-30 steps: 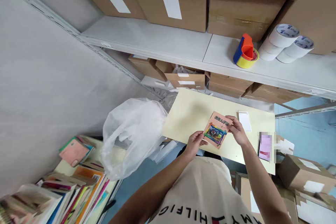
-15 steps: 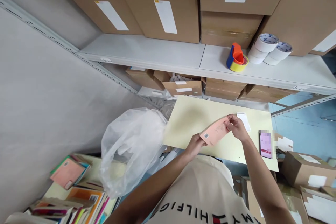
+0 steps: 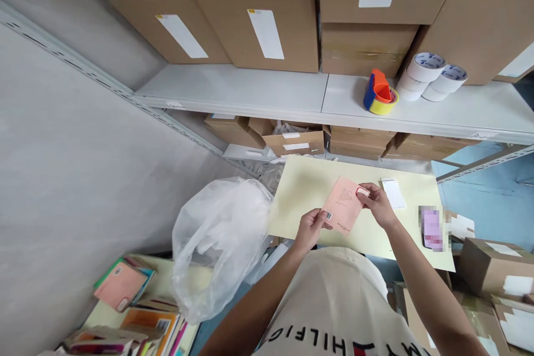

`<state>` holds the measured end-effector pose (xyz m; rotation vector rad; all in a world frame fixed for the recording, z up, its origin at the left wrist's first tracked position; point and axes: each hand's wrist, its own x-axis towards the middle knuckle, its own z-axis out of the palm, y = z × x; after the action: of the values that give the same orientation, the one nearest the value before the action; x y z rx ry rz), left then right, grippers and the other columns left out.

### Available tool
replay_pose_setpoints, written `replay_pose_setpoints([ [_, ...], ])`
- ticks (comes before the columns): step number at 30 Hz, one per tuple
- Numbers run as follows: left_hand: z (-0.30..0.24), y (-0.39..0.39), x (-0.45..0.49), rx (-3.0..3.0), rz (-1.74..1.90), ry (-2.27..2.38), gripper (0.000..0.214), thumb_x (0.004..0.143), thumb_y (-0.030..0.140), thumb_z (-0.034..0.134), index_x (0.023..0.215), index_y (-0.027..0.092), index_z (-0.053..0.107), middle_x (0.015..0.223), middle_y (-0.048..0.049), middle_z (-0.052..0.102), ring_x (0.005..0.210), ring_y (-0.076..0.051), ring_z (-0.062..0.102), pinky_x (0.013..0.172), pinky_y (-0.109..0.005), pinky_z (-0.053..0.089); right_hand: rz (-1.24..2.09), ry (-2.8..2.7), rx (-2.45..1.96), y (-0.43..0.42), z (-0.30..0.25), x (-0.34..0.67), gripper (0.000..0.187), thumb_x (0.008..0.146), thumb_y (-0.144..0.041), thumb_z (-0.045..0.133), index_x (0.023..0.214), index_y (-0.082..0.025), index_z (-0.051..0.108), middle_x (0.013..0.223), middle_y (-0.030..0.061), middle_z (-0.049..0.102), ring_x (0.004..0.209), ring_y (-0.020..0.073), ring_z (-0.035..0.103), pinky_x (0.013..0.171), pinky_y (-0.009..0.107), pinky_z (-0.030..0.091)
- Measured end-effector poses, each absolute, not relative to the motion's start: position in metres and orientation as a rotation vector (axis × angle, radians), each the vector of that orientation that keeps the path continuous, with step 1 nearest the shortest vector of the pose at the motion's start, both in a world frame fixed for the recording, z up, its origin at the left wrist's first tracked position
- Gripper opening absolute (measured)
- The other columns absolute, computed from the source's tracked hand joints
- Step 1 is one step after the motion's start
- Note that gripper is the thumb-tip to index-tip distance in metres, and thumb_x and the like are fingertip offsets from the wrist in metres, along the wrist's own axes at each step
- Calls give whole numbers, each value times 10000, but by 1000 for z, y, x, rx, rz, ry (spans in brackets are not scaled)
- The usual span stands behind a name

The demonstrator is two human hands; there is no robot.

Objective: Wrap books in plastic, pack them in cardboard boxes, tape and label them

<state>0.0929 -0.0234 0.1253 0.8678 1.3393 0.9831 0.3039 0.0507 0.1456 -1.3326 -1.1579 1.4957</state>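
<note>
A thin pink booklet is held between both hands above the pale yellow table. Its visible face carries small print, a barcode near the lower left corner and a white, red-edged label at the upper right. My left hand grips the lower left corner, thumb on top beside the barcode. At the upper right corner my right hand pinches the booklet, with finger and thumb at the label. A white pad of paper lies on the table just beyond my right hand.
A phone with a blurred screen lies at the table's right edge. A clear plastic bag bulges at the left, near stacked books. The shelf ahead holds cartons, a tape dispenser and tape rolls. More cartons stand at right.
The booklet has turned to face me more squarely, and the red-edged label now shows by my right thumb. Both hands keep hold. The whole view has shifted slightly.
</note>
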Motion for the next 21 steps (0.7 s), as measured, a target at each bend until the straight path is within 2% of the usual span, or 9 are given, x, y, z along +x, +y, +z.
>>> replay_pose_setpoints([
  [6, 110, -19, 97, 1032, 842, 1487, 333, 738, 517, 671, 687, 189, 668, 604, -25, 691, 643, -194, 702, 621, -255, 513, 1288, -1186, -1434, 51, 127, 309, 458, 662, -551, 726, 932, -186, 665, 769, 48, 678, 645, 162, 565, 570, 311, 475],
  [12, 111, -17, 95, 992, 760, 1359, 356, 751, 514, 665, 806, 168, 725, 738, -60, 749, 719, -200, 716, 731, -284, 533, 1318, -1197, -1452, 58, 124, 319, 466, 661, -538, 718, 946, -171, 689, 749, 46, 672, 619, 149, 529, 540, 290, 430],
  [17, 110, -18, 99, 915, 790, 1361, 385, 699, 541, 715, 759, 160, 722, 750, -80, 753, 613, -176, 670, 661, -289, 518, 1358, -1206, -1452, 59, 125, 325, 514, 664, -581, 714, 965, -164, 702, 685, 28, 651, 556, 126, 474, 504, 281, 418],
  [21, 109, -16, 101, 830, 839, 1370, 391, 665, 539, 747, 725, 154, 722, 720, -75, 740, 535, -136, 604, 604, -273, 478, 1398, -1181, -1434, 61, 124, 326, 561, 676, -629, 696, 988, -163, 714, 731, 43, 683, 592, 144, 531, 541, 306, 470],
])
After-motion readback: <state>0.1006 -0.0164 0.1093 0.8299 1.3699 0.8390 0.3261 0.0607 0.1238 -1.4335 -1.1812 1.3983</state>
